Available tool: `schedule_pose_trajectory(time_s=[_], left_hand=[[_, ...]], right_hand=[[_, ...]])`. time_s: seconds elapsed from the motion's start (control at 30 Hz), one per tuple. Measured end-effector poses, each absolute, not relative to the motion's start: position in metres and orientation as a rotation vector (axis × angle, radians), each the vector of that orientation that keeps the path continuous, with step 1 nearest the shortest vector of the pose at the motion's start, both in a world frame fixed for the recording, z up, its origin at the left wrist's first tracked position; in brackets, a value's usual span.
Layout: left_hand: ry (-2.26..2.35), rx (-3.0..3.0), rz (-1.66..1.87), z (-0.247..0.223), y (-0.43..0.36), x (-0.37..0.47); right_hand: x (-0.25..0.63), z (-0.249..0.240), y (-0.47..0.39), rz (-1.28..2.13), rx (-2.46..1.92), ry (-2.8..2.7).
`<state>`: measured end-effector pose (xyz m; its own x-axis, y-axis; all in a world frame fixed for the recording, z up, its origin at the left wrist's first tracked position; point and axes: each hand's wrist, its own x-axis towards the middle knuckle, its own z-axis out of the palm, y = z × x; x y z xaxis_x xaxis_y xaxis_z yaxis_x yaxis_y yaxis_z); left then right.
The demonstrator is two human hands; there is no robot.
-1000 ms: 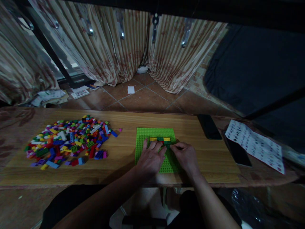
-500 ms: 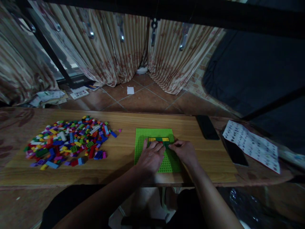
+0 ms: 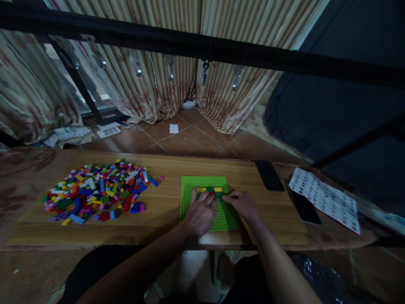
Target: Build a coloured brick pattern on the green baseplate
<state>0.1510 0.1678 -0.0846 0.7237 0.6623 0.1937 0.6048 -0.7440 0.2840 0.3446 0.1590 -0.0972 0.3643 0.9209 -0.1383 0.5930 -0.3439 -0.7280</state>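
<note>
A bright green studded baseplate (image 3: 223, 221) lies in front of me on the wooden board. Near its far side runs a short row of toy bricks (image 3: 210, 189) in yellow and dark green, with a bit of red just below. My left hand (image 3: 201, 214) rests over the near side of this row, thumb stretched out at the left end and fingers lying across the bricks, hiding part of them. From the right, my right hand (image 3: 242, 203) pinches a dark green brick (image 3: 219, 194) between thumb and forefinger, right beside the left fingertips.
A wide heap of mixed coloured bricks (image 3: 95, 190) covers the board's left part. On the right are a black phone (image 3: 270, 175), a second dark device (image 3: 305, 207) and a printed sheet (image 3: 325, 198) partly over it. A dark bar (image 3: 190, 45) crosses above, before striped curtains.
The camera view has tilted up slightly, so the scene sits lower. Both hands stay at the brick row, with only slight finger movement.
</note>
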Motion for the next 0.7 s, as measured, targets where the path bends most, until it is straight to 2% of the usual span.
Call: schedule_pose_trajectory(time_s=[0.13,0.27,0.43,0.7], left_hand=[[1.028,2.728,0.488,-0.080,0.168,0.150],[1.151,2.649,0.579,-0.069,0.180,0.138],[1.395,2.471,0.722,-0.065,0.207,0.103],[1.608,2.215,0.884,-0.062,0.232,0.057]], right_hand=[[0.354,-0.094,0.157,0.749,-2.017,-1.228],[0.364,-0.091,0.152,0.602,-2.080,-1.133],[0.352,-0.095,0.139,0.360,-2.213,-1.419],[0.323,-0.103,0.134,0.287,-2.235,-1.568]])
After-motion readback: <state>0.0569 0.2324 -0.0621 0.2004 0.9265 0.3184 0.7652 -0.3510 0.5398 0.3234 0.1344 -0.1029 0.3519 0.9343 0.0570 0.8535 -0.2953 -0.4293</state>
